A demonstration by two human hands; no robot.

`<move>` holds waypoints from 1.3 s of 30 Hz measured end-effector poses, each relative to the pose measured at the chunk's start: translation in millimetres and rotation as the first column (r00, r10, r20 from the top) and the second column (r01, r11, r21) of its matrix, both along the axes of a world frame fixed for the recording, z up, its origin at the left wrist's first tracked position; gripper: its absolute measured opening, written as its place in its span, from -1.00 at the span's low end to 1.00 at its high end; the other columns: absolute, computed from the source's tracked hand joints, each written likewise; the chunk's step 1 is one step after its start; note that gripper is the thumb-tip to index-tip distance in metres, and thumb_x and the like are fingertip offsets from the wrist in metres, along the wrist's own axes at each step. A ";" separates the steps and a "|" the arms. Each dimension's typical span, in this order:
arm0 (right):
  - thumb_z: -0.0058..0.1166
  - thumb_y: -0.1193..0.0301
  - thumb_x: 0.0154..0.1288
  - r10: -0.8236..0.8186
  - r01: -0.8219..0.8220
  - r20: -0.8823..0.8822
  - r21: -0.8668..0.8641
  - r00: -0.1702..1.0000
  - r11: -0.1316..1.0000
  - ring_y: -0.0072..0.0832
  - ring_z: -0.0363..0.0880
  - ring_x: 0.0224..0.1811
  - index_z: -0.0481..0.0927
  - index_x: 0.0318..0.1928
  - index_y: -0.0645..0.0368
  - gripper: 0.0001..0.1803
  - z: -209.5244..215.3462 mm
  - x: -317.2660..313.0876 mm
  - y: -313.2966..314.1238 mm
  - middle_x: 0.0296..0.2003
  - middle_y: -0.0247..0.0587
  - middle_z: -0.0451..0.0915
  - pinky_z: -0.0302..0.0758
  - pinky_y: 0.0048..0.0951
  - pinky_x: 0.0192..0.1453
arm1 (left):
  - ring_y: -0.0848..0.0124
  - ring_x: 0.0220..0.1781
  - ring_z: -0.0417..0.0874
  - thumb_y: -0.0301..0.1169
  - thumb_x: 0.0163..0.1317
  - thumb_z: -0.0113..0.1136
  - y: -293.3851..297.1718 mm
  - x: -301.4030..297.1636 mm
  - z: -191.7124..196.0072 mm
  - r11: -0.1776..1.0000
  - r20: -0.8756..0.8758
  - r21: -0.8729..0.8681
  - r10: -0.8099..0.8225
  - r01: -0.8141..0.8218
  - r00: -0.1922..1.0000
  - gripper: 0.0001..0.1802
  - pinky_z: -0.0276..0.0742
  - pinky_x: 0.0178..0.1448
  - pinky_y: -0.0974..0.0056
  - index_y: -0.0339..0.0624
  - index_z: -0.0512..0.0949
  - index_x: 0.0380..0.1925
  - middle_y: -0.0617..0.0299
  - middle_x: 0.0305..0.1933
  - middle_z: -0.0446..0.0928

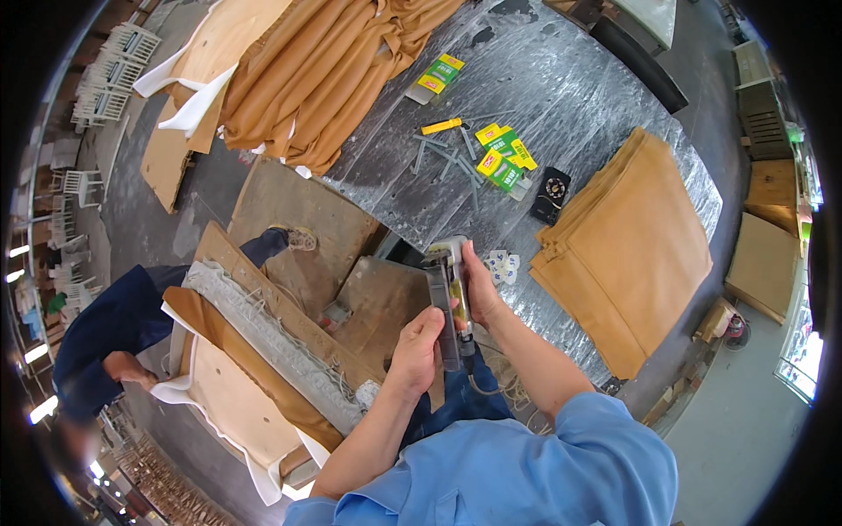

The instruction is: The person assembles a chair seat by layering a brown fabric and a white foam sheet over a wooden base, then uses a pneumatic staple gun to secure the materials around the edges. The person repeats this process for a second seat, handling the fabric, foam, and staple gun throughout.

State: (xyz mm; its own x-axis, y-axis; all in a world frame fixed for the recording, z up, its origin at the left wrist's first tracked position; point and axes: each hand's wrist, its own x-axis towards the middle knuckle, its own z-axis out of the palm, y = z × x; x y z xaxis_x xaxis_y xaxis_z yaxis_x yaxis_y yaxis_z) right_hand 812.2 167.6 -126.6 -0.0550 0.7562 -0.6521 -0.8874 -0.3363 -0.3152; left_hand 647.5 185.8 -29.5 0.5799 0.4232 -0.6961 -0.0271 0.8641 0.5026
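Note:
A pneumatic staple gun is held in front of me at the table's near edge, with an air hose running down from its lower end. My right hand is wrapped round its body. My left hand grips the long grey magazine at its lower part, fingers closed on it; what lies under those fingers is hidden. Beyond the gun, on the dark table, loose strips of staples lie scattered beside a yellow utility knife and some green and yellow staple boxes.
Stacked tan leather pieces cover the table's right side, near a black device. Gathered brown leather lies at far left. Leftward, another person holds a padded, leather-covered frame. A cardboard box stands at right.

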 end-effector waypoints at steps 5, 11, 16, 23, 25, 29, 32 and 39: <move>-0.22 -0.46 0.51 0.326 -0.241 0.361 -0.262 0.873 0.935 -0.28 0.64 -0.45 0.69 -0.17 0.17 -0.12 -70.8 44.5 26.6 -0.38 -0.18 0.67 0.59 -0.24 -0.36 | 0.38 0.28 0.60 -0.38 0.60 0.09 -7.0 1.6 5.8 0.999 0.076 0.049 -0.019 0.016 0.997 -0.43 0.48 0.42 0.23 -0.01 0.30 0.56 0.17 0.43 0.49; 0.42 0.12 0.30 0.495 0.231 0.867 -0.471 -0.056 0.851 0.13 0.65 0.15 0.54 0.14 0.20 -0.43 -150.5 94.3 86.0 0.13 0.15 0.57 0.59 -0.01 0.23 | 0.06 0.31 0.62 0.01 0.65 0.01 6.0 -5.7 -4.6 0.928 0.120 -0.332 0.218 -0.168 0.969 -0.40 0.52 0.39 -0.13 0.15 0.25 0.56 0.20 0.31 0.50; 0.34 0.23 0.37 0.568 0.263 0.823 -0.549 0.005 0.793 0.11 0.65 0.17 0.58 0.11 0.14 -0.59 -164.6 90.7 94.7 0.13 0.11 0.57 0.59 0.04 0.23 | 0.03 0.24 0.66 -0.16 0.65 0.01 8.2 -13.7 -26.3 0.849 0.010 -0.428 0.348 -0.310 0.938 -0.48 0.58 0.31 -0.17 0.16 0.28 0.54 0.18 0.33 0.45; 0.38 0.33 0.33 0.207 -0.195 0.963 -0.172 0.173 0.966 -0.31 0.76 -0.28 0.66 0.22 0.13 -0.53 -57.3 58.1 33.3 -0.36 -0.08 0.74 0.65 -0.27 -0.13 | 0.13 0.23 0.64 -0.65 0.38 0.02 -9.0 -9.0 -38.2 0.896 0.015 -0.274 0.368 -0.350 0.930 -0.14 0.59 0.28 -0.09 0.35 0.20 0.61 0.30 0.31 0.45; 0.36 0.37 0.35 0.241 -0.320 0.940 -0.157 0.242 0.934 -0.41 0.73 -0.31 0.70 0.17 0.13 -0.61 15.0 34.8 13.3 -0.29 -0.13 0.72 0.64 -0.32 -0.20 | 0.21 0.24 0.62 -0.68 0.37 0.01 -8.6 -7.4 -44.9 0.911 0.014 -0.237 0.351 -0.338 0.936 -0.10 0.58 0.28 -0.07 0.41 0.17 0.63 0.34 0.30 0.45; 0.31 0.42 0.34 0.113 -0.553 0.993 -0.083 0.019 0.829 -0.17 0.72 -0.31 0.72 0.12 0.09 -0.66 87.1 11.8 -5.4 -0.23 -0.10 0.63 0.66 -0.17 -0.23 | 0.36 0.25 0.58 -0.70 0.38 -0.01 -4.3 2.6 -35.0 0.943 0.051 -0.195 0.285 -0.271 0.957 -0.08 0.57 0.25 -0.05 0.42 0.14 0.64 0.37 0.24 0.44; 0.28 0.43 0.33 0.042 -0.589 0.994 -0.094 -0.102 0.803 -0.04 0.71 -0.29 0.73 0.08 0.08 -0.69 100.5 8.6 -9.1 -0.25 -0.07 0.60 0.67 -0.09 -0.22 | 0.30 0.33 0.58 -0.69 0.42 0.03 -7.3 6.4 -30.6 0.953 0.108 -0.163 0.273 -0.254 0.956 -0.16 0.61 0.33 0.03 0.30 0.16 0.60 0.31 0.31 0.44; 0.28 0.38 0.37 0.027 -0.596 0.975 -0.158 -0.222 0.787 -0.02 0.72 -0.26 0.73 0.07 0.11 -0.71 123.8 -4.2 -12.0 -0.21 -0.08 0.61 0.68 -0.06 -0.19 | 0.33 0.41 0.54 -0.66 0.48 0.03 -15.7 8.7 -15.8 0.950 0.114 -0.164 0.287 -0.267 0.951 -0.17 0.61 0.35 0.06 0.24 0.08 0.64 0.32 0.44 0.38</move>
